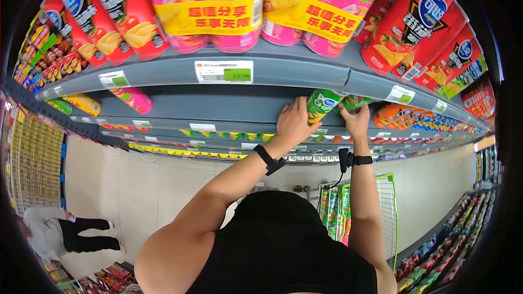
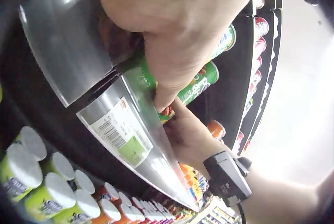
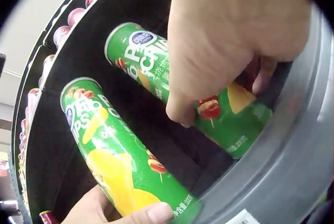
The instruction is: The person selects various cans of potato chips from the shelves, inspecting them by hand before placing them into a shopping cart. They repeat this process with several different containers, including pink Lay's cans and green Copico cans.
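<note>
Two green chip cans are side by side on the grey shelf. My left hand curls its fingers round the left can, which leans with its printed front showing in the head view. The right hand grips the other can from above in the right wrist view, thumb and fingers on opposite sides. In that view the left fingers and thumb hold the lower part of the first can near the shelf lip. The left wrist view shows both can ends beyond my left hand.
Pink cans and red cans line the shelf above. A pink can stands further left on the same level. Behind my right arm is a shopping cart with green packages. Another person is in the aisle at left.
</note>
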Motion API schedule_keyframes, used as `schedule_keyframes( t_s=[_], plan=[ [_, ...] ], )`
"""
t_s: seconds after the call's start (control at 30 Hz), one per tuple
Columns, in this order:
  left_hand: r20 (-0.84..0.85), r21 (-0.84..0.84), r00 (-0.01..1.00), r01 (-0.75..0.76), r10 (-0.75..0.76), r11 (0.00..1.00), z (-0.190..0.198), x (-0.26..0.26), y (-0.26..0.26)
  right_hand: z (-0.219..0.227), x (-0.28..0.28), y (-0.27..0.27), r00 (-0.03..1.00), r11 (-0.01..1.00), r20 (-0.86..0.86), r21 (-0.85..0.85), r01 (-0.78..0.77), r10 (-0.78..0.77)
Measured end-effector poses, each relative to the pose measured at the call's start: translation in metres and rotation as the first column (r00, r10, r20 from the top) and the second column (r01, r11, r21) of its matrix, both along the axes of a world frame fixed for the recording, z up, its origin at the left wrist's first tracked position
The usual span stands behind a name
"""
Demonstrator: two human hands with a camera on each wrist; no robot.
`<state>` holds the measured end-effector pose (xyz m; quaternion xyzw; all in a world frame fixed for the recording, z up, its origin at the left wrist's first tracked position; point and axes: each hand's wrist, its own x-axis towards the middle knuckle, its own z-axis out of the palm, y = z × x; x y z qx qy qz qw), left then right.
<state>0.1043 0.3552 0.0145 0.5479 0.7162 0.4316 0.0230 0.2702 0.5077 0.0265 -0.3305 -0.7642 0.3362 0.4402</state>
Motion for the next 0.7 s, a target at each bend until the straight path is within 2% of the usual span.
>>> schedule_keyframes(
  t_s=[0.03, 0.07, 0.1, 0.13, 0.17, 0.2, 0.27, 0.3, 0.33, 0.37, 0.4, 0.47, 0.53, 0.57, 0.6, 0.63, 0.67, 0.7],
  plan=[
    [0.019, 0.0, 1.0, 0.017, -0.017, 1.0, 0.004, 0.0, -0.002, 0.001, 0.011, -0.002, 0.999, 0.998, -0.02, 0.044, -0.047, 0.047],
    [0.034, -0.061, 0.999, -0.001, 0.003, 0.998, 0.005, -0.001, -0.001, -0.005, 0.02, -0.007, 0.998, 0.998, -0.037, 0.019, 0.059, -0.059],
    [0.047, -0.122, 0.999, -0.005, 0.011, 0.992, 0.006, 0.0, 0.001, -0.005, 0.031, -0.011, 0.999, 0.998, 0.013, -0.045, 0.054, -0.053],
    [0.06, -0.102, 0.998, -0.016, 0.022, 0.995, 0.009, 0.003, 0.0, -0.003, 0.043, -0.017, 0.997, 0.992, 0.059, -0.114, 0.062, -0.055],
    [0.013, -0.042, 0.999, -0.039, 0.04, 0.998, -0.003, 0.003, 0.005, -0.001, 0.053, -0.029, 0.984, 0.989, 0.141, -0.074, 0.125, -0.113],
    [0.003, -0.071, 0.999, -0.047, 0.047, 0.996, 0.0, 0.005, 0.004, 0.0, 0.059, -0.04, 0.96, 0.982, 0.219, -0.032, 0.186, -0.174],
    [-0.048, 0.084, 0.999, -0.011, 0.015, 0.996, -0.007, 0.005, 0.006, -0.006, 0.074, -0.048, 0.991, 0.986, 0.038, -0.097, 0.134, -0.131],
    [0.005, 0.062, 1.0, -0.013, 0.013, 0.998, 0.002, 0.006, 0.005, 0.007, 0.077, -0.06, 0.986, 0.986, -0.021, 0.007, 0.168, -0.168],
    [-0.007, 0.135, 1.0, -0.012, 0.013, 0.991, 0.001, 0.006, 0.005, 0.011, 0.086, -0.067, 0.982, 0.982, -0.075, 0.064, 0.18, -0.175],
    [-0.125, 0.191, 0.991, -0.023, 0.048, 0.981, 0.002, 0.007, 0.003, 0.014, 0.095, -0.074, 0.976, 0.973, -0.126, 0.122, 0.195, -0.18],
    [-0.08, 0.299, 0.997, 0.004, 0.021, 0.954, -0.003, 0.007, 0.003, 0.004, 0.106, -0.078, 0.963, 0.957, -0.168, 0.164, 0.238, -0.21],
    [-0.128, 0.575, 0.992, 0.092, -0.022, 0.813, -0.021, 0.006, 0.005, 0.013, 0.127, -0.107, 0.973, 0.975, -0.084, 0.027, 0.219, -0.216],
    [-0.164, 0.631, 0.984, 0.162, -0.074, 0.759, -0.033, 0.013, -0.003, -0.003, 0.155, -0.129, 0.984, 0.977, -0.015, -0.118, 0.176, -0.179],
    [-0.168, 0.619, 0.973, 0.227, -0.156, 0.752, -0.035, 0.022, -0.011, -0.008, 0.166, -0.14, 0.986, 0.963, -0.118, -0.256, 0.085, -0.118],
    [-0.187, 0.554, 0.948, 0.32, -0.259, 0.769, -0.026, 0.037, -0.02, -0.016, 0.177, -0.151, 0.987, 0.959, -0.089, -0.262, 0.103, -0.131],
    [-0.124, 0.405, 0.886, 0.456, -0.447, 0.792, -0.023, 0.05, -0.028, -0.029, 0.187, -0.163, 0.989, 0.956, -0.06, -0.269, 0.118, -0.138],
    [-0.034, 0.255, 0.797, 0.591, -0.604, 0.765, -0.02, 0.065, -0.033, -0.038, 0.197, -0.173, 0.989, 0.953, -0.033, -0.275, 0.127, -0.141],
    [0.036, 0.179, 0.721, 0.676, -0.692, 0.714, -0.014, 0.084, -0.034, -0.032, 0.199, -0.182, 0.995, 0.94, -0.045, -0.333, 0.073, -0.093]
  ],
)
